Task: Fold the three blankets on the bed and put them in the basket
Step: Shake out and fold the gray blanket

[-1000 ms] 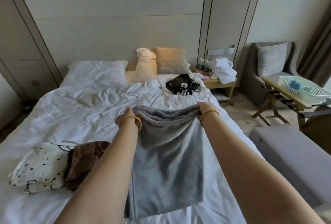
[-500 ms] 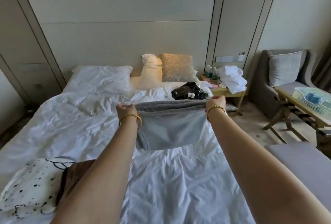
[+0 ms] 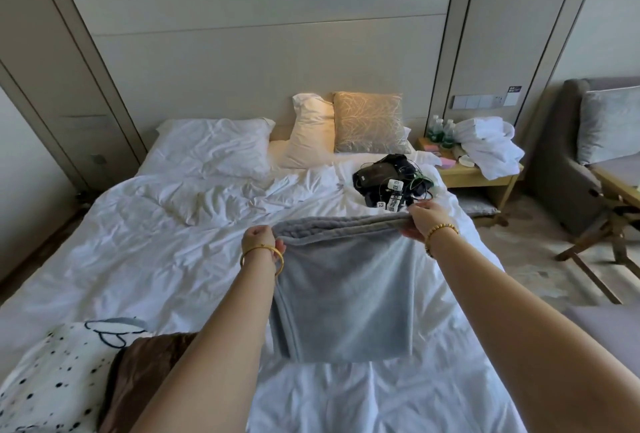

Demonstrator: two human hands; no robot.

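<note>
Blanket: soft grey fleece blanket (image 3: 343, 297) hangs between both hands above the white bed (image 3: 138, 252)
Left hand (image 3: 261, 237): pinches its near-left top corner
Right hand (image 3: 427, 216): pinches the opposite corner; fingers curled over the edge
Advice: keep the top edge taut and level; match corners before lowering
Waiting: brown plush blanket (image 3: 138, 373) and spotted white blanket (image 3: 55, 377) below the left forearm

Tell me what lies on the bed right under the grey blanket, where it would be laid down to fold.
Nothing visible: below the grey blanket, held by left hand and right hand, is bare white sheet. The brown blanket lies aside, left.
</note>
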